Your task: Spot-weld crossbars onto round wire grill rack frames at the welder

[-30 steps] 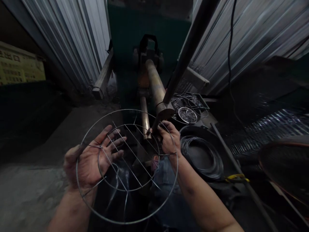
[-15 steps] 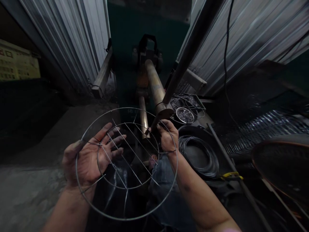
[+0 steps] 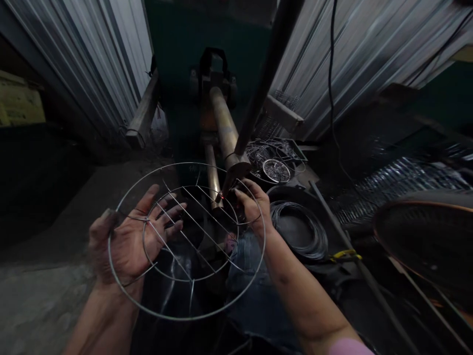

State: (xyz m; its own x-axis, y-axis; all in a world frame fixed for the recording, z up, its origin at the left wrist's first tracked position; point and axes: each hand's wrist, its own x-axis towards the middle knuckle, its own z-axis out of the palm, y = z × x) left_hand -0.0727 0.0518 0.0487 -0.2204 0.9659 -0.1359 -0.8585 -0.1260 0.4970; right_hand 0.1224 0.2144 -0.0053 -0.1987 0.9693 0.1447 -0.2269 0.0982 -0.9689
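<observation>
A round wire rack [image 3: 173,319], two concentric rings joined by short spokes with several straight bars across the inner one, is held tilted in front of me. My left hand [image 3: 135,236] is under its left side, palm up, the thumb at the outer ring and the other fingers spread beneath the bars. At the far right, my right hand [image 3: 254,202] pinches the outer ring. The rack's inner ring passes by the tip of a dark electrode arm [image 3: 231,177], where a small red glow shows. Below it, a brass-coloured lower bar [image 3: 213,172] ends close to the ring.
A thick metal tube [image 3: 223,118] runs back to the dark green machine. On the right are a coil of wire [image 3: 314,236] in a black tub, a box of wire pieces [image 3: 266,148] and a round dish [image 3: 276,170]. A dark pole [image 3: 266,74] slants overhead.
The view has shifted, so the surroundings and rack sit slightly further left. A red glow now shows at the electrode tip. Both hands keep about the same place on the rack.
</observation>
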